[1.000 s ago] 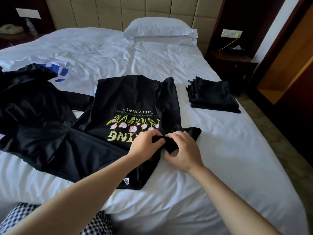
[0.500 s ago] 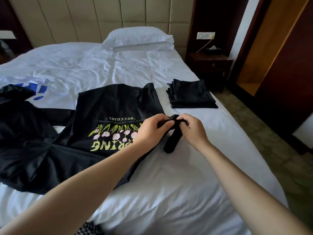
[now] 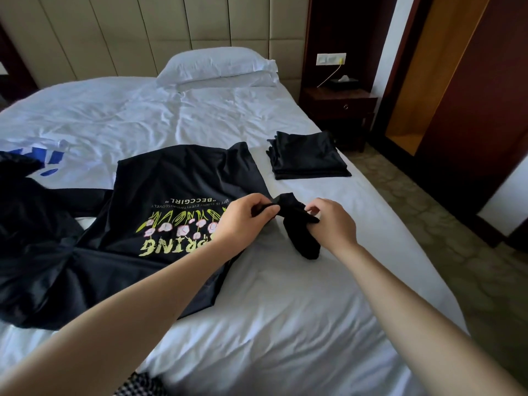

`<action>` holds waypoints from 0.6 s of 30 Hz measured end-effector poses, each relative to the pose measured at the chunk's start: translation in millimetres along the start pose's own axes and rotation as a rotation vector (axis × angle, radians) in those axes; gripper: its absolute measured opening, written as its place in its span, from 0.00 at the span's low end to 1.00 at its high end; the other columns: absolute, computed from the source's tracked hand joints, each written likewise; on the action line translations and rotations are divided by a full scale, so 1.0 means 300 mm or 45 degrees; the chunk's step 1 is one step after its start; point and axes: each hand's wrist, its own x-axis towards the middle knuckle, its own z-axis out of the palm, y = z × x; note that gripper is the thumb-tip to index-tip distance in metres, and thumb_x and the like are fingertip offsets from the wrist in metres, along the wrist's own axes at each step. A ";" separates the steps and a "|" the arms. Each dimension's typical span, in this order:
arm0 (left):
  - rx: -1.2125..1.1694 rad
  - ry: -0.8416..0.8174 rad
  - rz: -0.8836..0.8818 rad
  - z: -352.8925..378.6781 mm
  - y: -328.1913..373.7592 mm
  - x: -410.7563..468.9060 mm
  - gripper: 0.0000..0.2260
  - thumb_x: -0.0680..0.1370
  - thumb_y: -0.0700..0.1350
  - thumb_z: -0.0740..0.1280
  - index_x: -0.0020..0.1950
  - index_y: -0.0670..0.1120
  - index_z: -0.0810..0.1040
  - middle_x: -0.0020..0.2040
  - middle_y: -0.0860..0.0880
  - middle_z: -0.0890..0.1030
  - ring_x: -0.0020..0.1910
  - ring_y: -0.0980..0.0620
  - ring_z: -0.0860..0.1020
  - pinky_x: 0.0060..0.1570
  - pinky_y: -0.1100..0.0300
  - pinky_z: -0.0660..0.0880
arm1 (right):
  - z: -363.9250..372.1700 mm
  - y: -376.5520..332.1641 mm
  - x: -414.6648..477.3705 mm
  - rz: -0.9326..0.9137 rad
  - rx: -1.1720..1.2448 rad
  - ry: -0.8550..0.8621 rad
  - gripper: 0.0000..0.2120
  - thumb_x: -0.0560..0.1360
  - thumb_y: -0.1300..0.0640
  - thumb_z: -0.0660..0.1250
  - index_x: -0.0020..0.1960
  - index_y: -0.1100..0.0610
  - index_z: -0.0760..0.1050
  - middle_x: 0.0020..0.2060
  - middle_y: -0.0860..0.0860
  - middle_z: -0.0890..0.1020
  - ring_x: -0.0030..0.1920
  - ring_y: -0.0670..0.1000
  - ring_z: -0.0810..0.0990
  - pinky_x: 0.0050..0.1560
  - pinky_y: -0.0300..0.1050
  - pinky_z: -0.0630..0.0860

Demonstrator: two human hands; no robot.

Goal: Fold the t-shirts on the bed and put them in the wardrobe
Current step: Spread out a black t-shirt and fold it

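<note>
A black t-shirt (image 3: 177, 181) with a yellow and pink flower print lies spread on the white bed (image 3: 285, 324). To its right, a small black cloth piece (image 3: 300, 235) hangs down onto the sheet. My left hand (image 3: 243, 221) pinches its upper left end and my right hand (image 3: 333, 224) grips its upper right part. I cannot tell whether this piece belongs to the printed shirt. A stack of folded black t-shirts (image 3: 308, 158) sits near the bed's right edge. More black clothing (image 3: 31, 224) is heaped at the left, beside a white shirt with blue print (image 3: 43, 158).
Two white pillows (image 3: 217, 67) lie against the padded headboard. A dark nightstand (image 3: 340, 110) with a tissue box stands right of the bed. The open wardrobe (image 3: 428, 70) with an orange interior is at the far right. Patterned carpet (image 3: 428, 224) runs along the bed's right side.
Both hands lifted the small black piece off the printed shirt's edge and moved it right, spreading apart. The view turned right, showing more of the wardrobe.
</note>
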 end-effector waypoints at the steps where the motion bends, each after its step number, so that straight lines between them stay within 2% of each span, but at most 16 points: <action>1: 0.018 -0.003 -0.001 -0.002 -0.001 0.000 0.09 0.75 0.53 0.71 0.36 0.60 0.75 0.33 0.57 0.78 0.34 0.59 0.75 0.40 0.57 0.73 | -0.013 0.011 0.001 0.048 -0.074 -0.037 0.07 0.72 0.59 0.65 0.46 0.48 0.78 0.44 0.43 0.80 0.45 0.49 0.78 0.36 0.42 0.72; 5: 0.153 -0.057 -0.082 0.005 -0.027 0.005 0.10 0.76 0.55 0.70 0.36 0.58 0.73 0.34 0.57 0.77 0.36 0.56 0.76 0.37 0.58 0.71 | -0.056 0.028 0.012 0.165 -0.244 -0.080 0.08 0.70 0.62 0.61 0.39 0.51 0.76 0.39 0.46 0.81 0.41 0.54 0.79 0.32 0.41 0.69; 7: 0.196 -0.087 -0.140 0.009 -0.049 0.002 0.09 0.75 0.55 0.70 0.36 0.58 0.73 0.34 0.57 0.76 0.38 0.55 0.76 0.38 0.58 0.70 | -0.071 0.017 0.026 0.192 -0.250 -0.065 0.11 0.69 0.65 0.60 0.40 0.53 0.78 0.41 0.48 0.82 0.41 0.55 0.79 0.35 0.44 0.73; 9: 0.228 -0.116 -0.171 -0.002 -0.061 -0.006 0.08 0.74 0.55 0.71 0.38 0.57 0.75 0.34 0.57 0.76 0.37 0.55 0.76 0.36 0.59 0.69 | -0.083 -0.007 0.043 0.192 -0.254 0.003 0.14 0.69 0.68 0.60 0.45 0.53 0.79 0.43 0.49 0.82 0.41 0.54 0.77 0.34 0.43 0.71; 11: 0.258 -0.148 -0.202 -0.026 -0.071 -0.019 0.08 0.74 0.54 0.72 0.39 0.55 0.75 0.34 0.56 0.77 0.36 0.56 0.75 0.35 0.59 0.69 | -0.088 -0.048 0.065 0.144 -0.213 0.154 0.16 0.71 0.68 0.60 0.51 0.52 0.78 0.44 0.50 0.82 0.40 0.54 0.75 0.35 0.43 0.68; 13: 0.267 -0.167 -0.253 -0.063 -0.082 -0.037 0.09 0.73 0.54 0.73 0.39 0.53 0.75 0.34 0.56 0.78 0.35 0.56 0.76 0.35 0.59 0.70 | -0.083 -0.114 0.095 0.109 -0.066 0.266 0.17 0.73 0.67 0.60 0.54 0.50 0.77 0.43 0.50 0.82 0.40 0.54 0.78 0.36 0.44 0.72; 15: 0.260 -0.176 -0.312 -0.111 -0.096 -0.061 0.09 0.72 0.54 0.74 0.41 0.52 0.75 0.34 0.56 0.78 0.34 0.57 0.76 0.36 0.59 0.71 | -0.059 -0.204 0.129 0.044 0.094 0.275 0.17 0.74 0.67 0.59 0.54 0.50 0.77 0.45 0.49 0.82 0.41 0.54 0.81 0.38 0.46 0.76; 18: 0.240 -0.128 -0.388 -0.208 -0.137 -0.101 0.11 0.72 0.55 0.73 0.41 0.52 0.74 0.34 0.56 0.80 0.35 0.57 0.78 0.38 0.59 0.73 | 0.003 -0.396 0.166 -0.175 0.203 0.232 0.16 0.73 0.68 0.60 0.54 0.53 0.78 0.52 0.46 0.81 0.47 0.51 0.79 0.41 0.44 0.73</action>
